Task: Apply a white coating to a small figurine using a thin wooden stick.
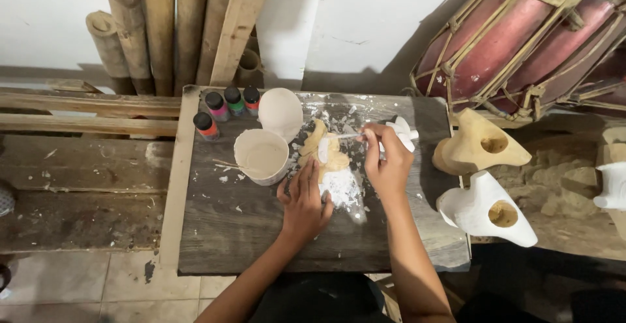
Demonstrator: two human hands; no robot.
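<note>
The drums [521,36], red with rope lacing, fill the 2 o'clock corner. Bamboo poles [156,29] and a plank [240,26] lean against the wall at 11 o'clock. The grey wooden worktop [261,238] sits in the middle, flecked with white.

At 3 o'clock, off the worktop's edge, lie two carved pieces: a bare wooden one [476,147] and, just below it, a white-coated one [486,209].

On the worktop at centre lies the carving [329,156], pale wood partly painted white, with a white patch [342,189] on the boards under it. The left hand [303,202] lies flat, fingers spread, resting against the carving's lower end at about 6 o'clock of it. The right hand [388,163] is at 3 o'clock of the carving, its fingers pinching a thin brush [349,136] whose tip reaches over the carving's top.

A round tub [261,156] of white paint stands just beside the carving at 9 o'clock, its lid [282,111] propped at 12 o'clock of the tub. Four small paint bottles [225,106] cluster at 10 o'clock.
</note>
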